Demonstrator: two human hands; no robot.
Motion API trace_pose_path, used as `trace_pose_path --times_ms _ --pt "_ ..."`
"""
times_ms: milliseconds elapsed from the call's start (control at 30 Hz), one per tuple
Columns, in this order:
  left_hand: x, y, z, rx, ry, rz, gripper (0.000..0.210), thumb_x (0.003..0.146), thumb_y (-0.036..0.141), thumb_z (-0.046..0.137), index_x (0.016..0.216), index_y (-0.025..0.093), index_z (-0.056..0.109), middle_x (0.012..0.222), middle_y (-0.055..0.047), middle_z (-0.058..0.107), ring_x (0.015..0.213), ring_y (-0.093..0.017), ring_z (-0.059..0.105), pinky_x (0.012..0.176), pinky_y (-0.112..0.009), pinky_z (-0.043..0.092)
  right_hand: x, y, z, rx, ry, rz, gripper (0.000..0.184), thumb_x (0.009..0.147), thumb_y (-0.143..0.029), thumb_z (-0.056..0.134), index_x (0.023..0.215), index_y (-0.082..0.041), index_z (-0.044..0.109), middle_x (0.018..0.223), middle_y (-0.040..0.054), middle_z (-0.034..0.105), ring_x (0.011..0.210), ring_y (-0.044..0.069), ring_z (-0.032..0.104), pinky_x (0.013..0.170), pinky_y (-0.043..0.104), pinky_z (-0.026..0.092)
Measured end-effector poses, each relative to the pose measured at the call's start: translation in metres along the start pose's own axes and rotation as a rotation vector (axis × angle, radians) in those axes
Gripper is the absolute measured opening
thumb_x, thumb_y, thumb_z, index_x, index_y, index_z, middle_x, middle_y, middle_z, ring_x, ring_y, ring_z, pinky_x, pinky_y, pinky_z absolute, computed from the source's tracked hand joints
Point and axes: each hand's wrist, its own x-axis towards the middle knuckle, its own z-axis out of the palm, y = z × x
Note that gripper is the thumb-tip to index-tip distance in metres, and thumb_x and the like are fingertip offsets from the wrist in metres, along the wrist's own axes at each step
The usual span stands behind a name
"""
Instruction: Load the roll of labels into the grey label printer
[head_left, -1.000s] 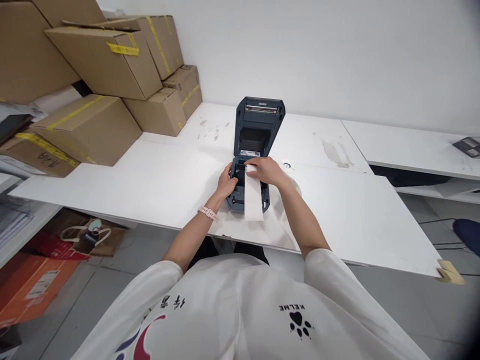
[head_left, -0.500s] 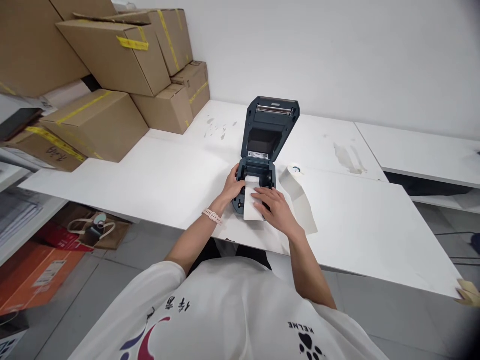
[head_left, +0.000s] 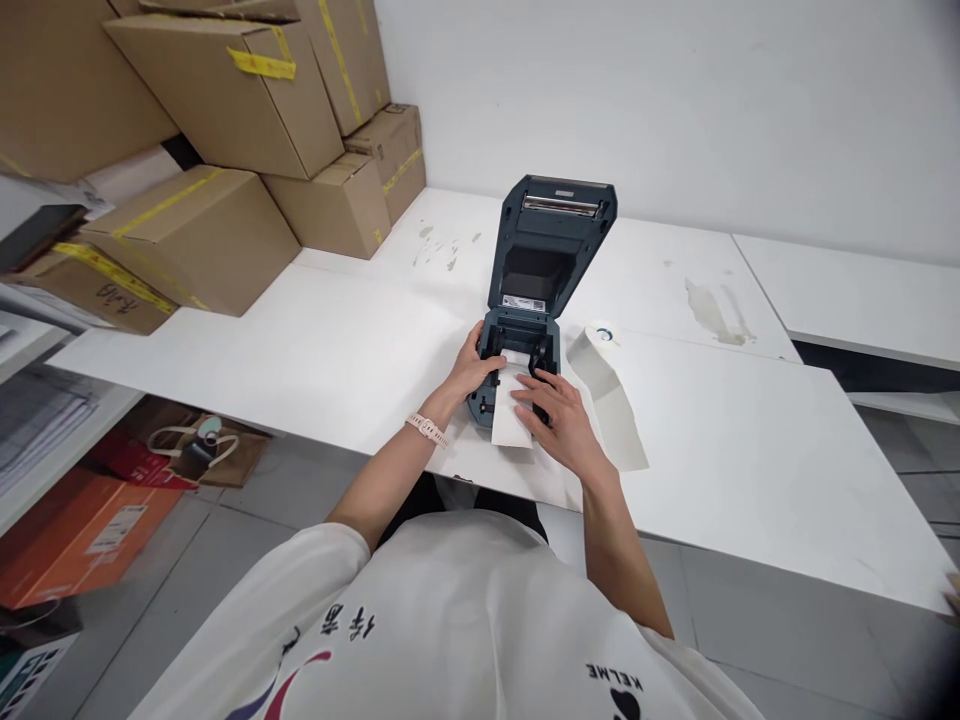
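A dark blue-grey label printer (head_left: 555,255) stands on the white table with its lid raised. A white strip of label paper (head_left: 513,420) runs out of its bay and hangs over the front edge. My left hand (head_left: 471,368) is wrapped around the printer's left side, its thumb over the inner edge beside the paper. Over the right side of the bay lies my right hand (head_left: 559,415), fingers spread, the tips at the strip's right edge. The roll end inside the bay is only partly visible.
Right of the printer, a second label roll (head_left: 600,335) lies with its strip (head_left: 622,425) unrolled toward me. Cardboard boxes (head_left: 199,240) are stacked at the back left against the wall. The table's front edge (head_left: 360,452) is close to my body. An orange box (head_left: 105,530) sits below left.
The view has shifted slightly, so the printer appears a little further right. My right fingers have shifted slightly on the paper; my left hand keeps its hold on the printer's side.
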Motion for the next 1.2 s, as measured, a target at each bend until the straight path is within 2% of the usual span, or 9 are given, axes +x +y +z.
trace_pose_path --times_ms 100,267,367,500,667,800,1000,1200 --pt "-0.002 0.002 0.000 0.010 -0.001 -0.016 0.097 0.070 0.025 0.076 0.156 0.019 0.032 0.154 -0.013 0.049 0.137 -0.031 0.052 0.115 -0.044 0.041 -0.004 -0.001 -0.001 -0.003 -0.029 0.011 0.033 0.102 -0.041 0.051 0.124 -0.026 0.069 0.146 0.0039 0.061 0.147 0.030 0.042 0.120 0.056 0.034" --pt "0.001 -0.002 -0.001 0.018 -0.004 -0.007 0.096 0.067 0.024 0.078 0.154 0.020 0.037 0.151 -0.013 0.053 0.133 -0.031 0.055 0.113 -0.046 0.043 -0.008 0.000 -0.015 -0.003 -0.226 0.032 0.049 0.100 -0.051 0.050 0.145 -0.033 0.054 0.162 -0.0003 0.041 0.157 0.032 0.022 0.124 0.064 0.024" --pt "0.003 -0.006 -0.002 0.015 -0.008 0.010 0.095 0.067 0.025 0.078 0.153 0.022 0.038 0.151 -0.011 0.054 0.135 -0.031 0.054 0.114 -0.047 0.042 -0.010 -0.004 -0.020 -0.051 -0.284 -0.006 0.055 0.100 -0.055 0.050 0.150 -0.032 0.048 0.164 0.0017 0.036 0.157 0.032 0.020 0.124 0.065 0.022" --pt "0.003 -0.006 -0.002 0.040 -0.017 0.033 0.090 0.070 0.025 0.075 0.152 0.024 0.040 0.151 -0.010 0.053 0.137 -0.031 0.051 0.116 -0.046 0.039 -0.013 -0.015 -0.008 -0.211 -0.204 -0.056 0.056 0.102 -0.048 0.049 0.152 -0.024 0.045 0.162 0.0089 0.039 0.154 0.030 0.031 0.126 0.061 0.022" --pt "0.001 0.000 -0.001 0.075 0.009 -0.034 0.099 0.069 0.021 0.071 0.158 0.020 0.028 0.159 -0.012 0.043 0.141 -0.032 0.047 0.118 -0.044 0.038 -0.022 -0.024 0.012 -0.302 -0.097 -0.097 0.058 0.102 -0.044 0.048 0.153 -0.016 0.042 0.160 0.0157 0.041 0.151 0.030 0.038 0.124 0.058 0.028" --pt "0.001 0.001 0.000 0.058 -0.010 -0.049 0.101 0.069 0.020 0.068 0.160 0.019 0.024 0.157 -0.012 0.047 0.137 -0.030 0.052 0.116 -0.045 0.041 -0.026 -0.026 0.017 -0.264 -0.075 -0.082 0.060 0.102 -0.047 0.048 0.155 -0.020 0.039 0.163 0.0154 0.038 0.153 0.031 0.034 0.122 0.058 0.031" --pt "0.000 0.002 0.000 0.059 -0.013 -0.061 0.099 0.071 0.019 0.066 0.160 0.021 0.023 0.156 -0.011 0.048 0.135 -0.028 0.053 0.114 -0.043 0.043 -0.023 -0.028 0.018 -0.224 -0.072 -0.051 0.058 0.101 -0.052 0.048 0.151 -0.024 0.043 0.162 0.0135 0.040 0.151 0.031 0.037 0.120 0.056 0.032" --pt "0.001 -0.001 -0.002 0.072 -0.017 -0.063 0.099 0.072 0.023 0.068 0.160 0.022 0.023 0.156 -0.010 0.048 0.134 -0.029 0.054 0.113 -0.042 0.044 -0.023 -0.027 0.019 -0.226 -0.063 -0.049 0.058 0.101 -0.055 0.046 0.148 -0.022 0.046 0.161 0.0142 0.042 0.150 0.031 0.039 0.117 0.055 0.035"
